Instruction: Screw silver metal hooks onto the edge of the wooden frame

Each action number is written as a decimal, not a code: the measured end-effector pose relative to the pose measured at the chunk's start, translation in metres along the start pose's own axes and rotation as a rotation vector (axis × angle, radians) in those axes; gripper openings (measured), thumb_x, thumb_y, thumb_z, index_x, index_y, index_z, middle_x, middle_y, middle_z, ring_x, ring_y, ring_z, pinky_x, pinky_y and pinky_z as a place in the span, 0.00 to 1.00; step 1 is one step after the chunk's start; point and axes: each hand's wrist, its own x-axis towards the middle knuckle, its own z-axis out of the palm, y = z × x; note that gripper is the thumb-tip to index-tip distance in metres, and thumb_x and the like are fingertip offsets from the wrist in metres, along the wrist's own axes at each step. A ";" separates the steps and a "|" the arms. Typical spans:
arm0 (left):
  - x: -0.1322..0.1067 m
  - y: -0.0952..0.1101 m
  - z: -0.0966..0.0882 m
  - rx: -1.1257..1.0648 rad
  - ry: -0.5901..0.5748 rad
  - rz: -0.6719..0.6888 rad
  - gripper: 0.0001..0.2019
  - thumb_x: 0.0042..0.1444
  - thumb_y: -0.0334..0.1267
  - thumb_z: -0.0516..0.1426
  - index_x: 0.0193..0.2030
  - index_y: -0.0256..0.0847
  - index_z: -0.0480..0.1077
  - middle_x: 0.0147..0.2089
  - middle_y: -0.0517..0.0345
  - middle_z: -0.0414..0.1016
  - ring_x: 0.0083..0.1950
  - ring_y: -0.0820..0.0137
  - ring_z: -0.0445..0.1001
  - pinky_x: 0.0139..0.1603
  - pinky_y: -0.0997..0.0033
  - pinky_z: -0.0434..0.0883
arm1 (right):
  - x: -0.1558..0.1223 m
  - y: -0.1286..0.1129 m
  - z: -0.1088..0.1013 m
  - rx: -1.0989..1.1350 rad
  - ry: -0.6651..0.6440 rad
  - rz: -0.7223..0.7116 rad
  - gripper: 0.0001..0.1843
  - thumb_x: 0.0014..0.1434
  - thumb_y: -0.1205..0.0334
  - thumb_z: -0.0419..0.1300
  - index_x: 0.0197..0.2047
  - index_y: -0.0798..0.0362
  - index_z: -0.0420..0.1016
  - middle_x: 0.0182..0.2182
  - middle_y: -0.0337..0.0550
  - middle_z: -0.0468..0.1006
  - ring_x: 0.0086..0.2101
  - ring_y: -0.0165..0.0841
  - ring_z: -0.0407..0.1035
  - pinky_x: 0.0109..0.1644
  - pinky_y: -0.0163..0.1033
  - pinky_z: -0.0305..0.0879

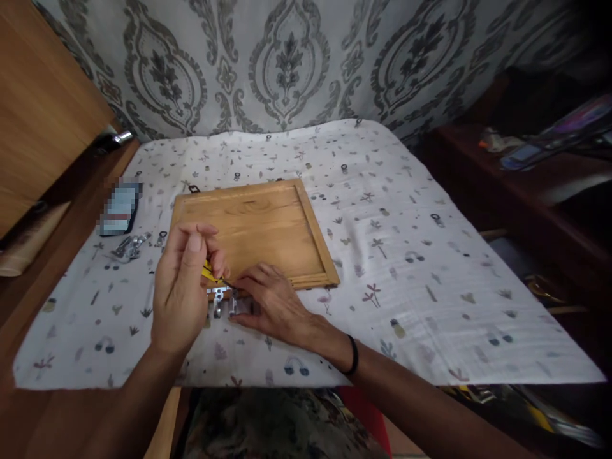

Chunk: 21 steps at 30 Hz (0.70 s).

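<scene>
A flat wooden panel with a raised frame [268,229] lies on a patterned white cloth [406,274]. My left hand [184,287] is closed round a yellow-handled screwdriver [210,273], its tip pointing down at a small metal hinge [224,303] at the panel's near edge. My right hand [270,303] rests fingers flat on the cloth, pressing against that metal hinge and the panel's near edge. A black band circles my right wrist.
More small metal hardware pieces [129,245] and a blurred dark packet [119,207] lie on the cloth at the left. A wooden cabinet [43,108] stands at the far left, a dark shelf with clutter [540,166] at the right, patterned wallpaper behind.
</scene>
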 end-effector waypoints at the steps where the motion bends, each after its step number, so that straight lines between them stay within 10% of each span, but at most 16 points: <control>1: -0.001 0.000 0.003 -0.036 0.029 0.005 0.09 0.65 0.43 0.60 0.37 0.42 0.72 0.23 0.63 0.62 0.24 0.74 0.61 0.24 0.75 0.63 | 0.000 0.000 0.000 0.000 -0.001 0.001 0.28 0.55 0.44 0.72 0.50 0.57 0.77 0.46 0.50 0.79 0.47 0.44 0.67 0.51 0.48 0.63; 21: 0.016 -0.009 0.008 -0.157 -0.002 -0.014 0.04 0.56 0.35 0.61 0.31 0.44 0.71 0.15 0.72 0.45 0.16 0.80 0.40 0.17 0.77 0.46 | 0.006 -0.002 -0.007 0.067 -0.072 0.044 0.26 0.51 0.52 0.76 0.50 0.55 0.79 0.46 0.48 0.80 0.47 0.44 0.69 0.51 0.47 0.63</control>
